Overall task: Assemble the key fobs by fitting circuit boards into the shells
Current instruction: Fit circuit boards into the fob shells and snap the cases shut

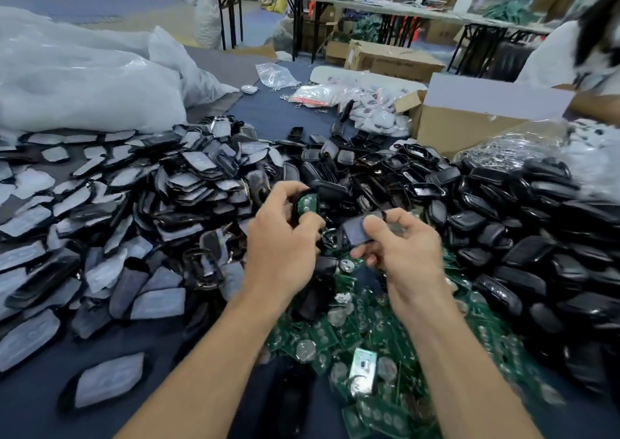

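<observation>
Bare dark-blue cloth of the table (33,415) shows at the near left corner and in a far strip between the big white plastic sacks (73,83) and the open brown cardboard box (459,126). Heaps block everywhere else: grey-faced black shell halves (134,204) on the left, glossy black shells (536,254) on the right, and green circuit boards (335,338) in the near middle.

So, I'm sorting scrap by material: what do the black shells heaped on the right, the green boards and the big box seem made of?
Black shells: probably moulded plastic, glossy, with sharp highlights. Green boards: likely rigid circuit laminate, with silvery round metal-looking discs. Box: cardboard, matte brown, folded flaps.
</observation>
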Tool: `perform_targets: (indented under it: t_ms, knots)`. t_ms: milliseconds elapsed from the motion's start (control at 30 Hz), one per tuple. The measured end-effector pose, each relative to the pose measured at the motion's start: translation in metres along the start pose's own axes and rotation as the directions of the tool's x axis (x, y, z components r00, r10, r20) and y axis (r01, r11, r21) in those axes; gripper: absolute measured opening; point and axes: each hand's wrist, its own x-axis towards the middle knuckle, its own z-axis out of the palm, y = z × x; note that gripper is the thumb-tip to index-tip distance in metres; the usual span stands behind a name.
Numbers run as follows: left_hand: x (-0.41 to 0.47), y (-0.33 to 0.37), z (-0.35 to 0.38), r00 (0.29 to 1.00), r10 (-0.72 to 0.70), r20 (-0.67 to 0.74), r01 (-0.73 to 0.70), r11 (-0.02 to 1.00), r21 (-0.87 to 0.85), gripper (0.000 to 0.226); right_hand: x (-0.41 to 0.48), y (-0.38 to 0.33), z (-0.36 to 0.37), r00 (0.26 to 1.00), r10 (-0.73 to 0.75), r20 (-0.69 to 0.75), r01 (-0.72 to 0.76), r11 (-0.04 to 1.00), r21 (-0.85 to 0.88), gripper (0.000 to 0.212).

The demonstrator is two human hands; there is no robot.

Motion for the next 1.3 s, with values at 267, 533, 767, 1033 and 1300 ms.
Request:
perform_targets:
  t_ms: [267, 533, 767, 1033, 1300]
  knots:
    - [-0.003, -0.006, 0.016, 0.977, -0.159, 0.144, 0.181, 0.971, -0.159, 0.026, -0.001, 0.002, -0.004, 0.996, 0.025, 0.08, -0.03, 0.998, 0.059, 0.024]
    - [-0.007, -0.001, 0.014, 0.965, -0.16, 0.206, 0.191, 0.972, -0.14, 0.022, -0.005, 0.002, 0.0, 0.994, 0.019, 0.112, -0.026, 0.998, 0.058, 0.019]
    - [-0.004, -0.003, 0.012, 0.972, -0.111, 0.206, 0.149, 0.972, -0.184, 0.009, -0.007, -0.003, -0.003, 0.975, 0.064, 0.211, -0.1, 0.981, 0.164, 0.005]
    - [-0.002, 0.002, 0.008, 0.954, -0.097, 0.282, 0.191, 0.925, -0.328, 0.035, -0.006, 0.0, -0.006, 0.908, 0.067, 0.414, -0.161, 0.968, 0.195, 0.024]
    - [-0.003, 0.009, 0.002, 0.992, -0.016, 0.126, 0.054, 0.95, -0.306, 0.009, -0.001, 0.0, -0.006, 0.9, 0.125, 0.417, -0.26, 0.923, 0.283, 0.013]
